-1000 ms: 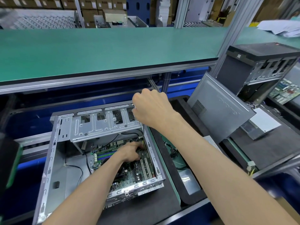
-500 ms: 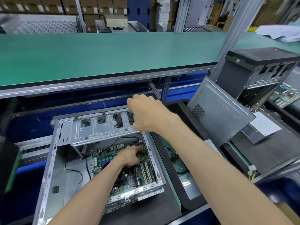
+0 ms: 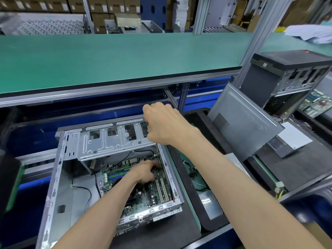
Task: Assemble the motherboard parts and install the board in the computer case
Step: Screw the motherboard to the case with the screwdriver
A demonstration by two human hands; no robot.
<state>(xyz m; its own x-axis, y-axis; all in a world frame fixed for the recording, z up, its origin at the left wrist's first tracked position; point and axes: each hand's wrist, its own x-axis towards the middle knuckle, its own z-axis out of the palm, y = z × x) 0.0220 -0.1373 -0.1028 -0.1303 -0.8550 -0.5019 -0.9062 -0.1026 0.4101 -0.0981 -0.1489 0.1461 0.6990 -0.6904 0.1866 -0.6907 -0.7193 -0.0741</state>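
A long green workbench shelf [image 3: 116,58] runs across the upper half of the view, with cardboard boxes stacked on racks behind it. Below it, on a dark mat [image 3: 161,232] at the near left of the work surface, an open computer case [image 3: 59,186] lies on its side, its metal drive cage [image 3: 115,141] spanning the far end. At the far right edge stands a second case [image 3: 291,76], with a loose grey side panel [image 3: 242,130] leaning against it. The motherboard [image 3: 154,193] already sits inside the open case, against its right wall, green with long white slots. The person's right hand [image 3: 165,126] is held above the far right corner of the case, fingers clenched around a screwdriver [image 3: 158,151]; only a sliver of orange handle and a thin shaft dropping toward the board can be seen. The left hand [image 3: 143,172] reaches into the case and rests on the board's far right corner, fingers curled at the shaft's tip; whether it pinches a screw cannot be told. The step appears to be fastening the board to the case. Next, the tip likely needs to seat squarely in the screw before turning, with the board kept steady.
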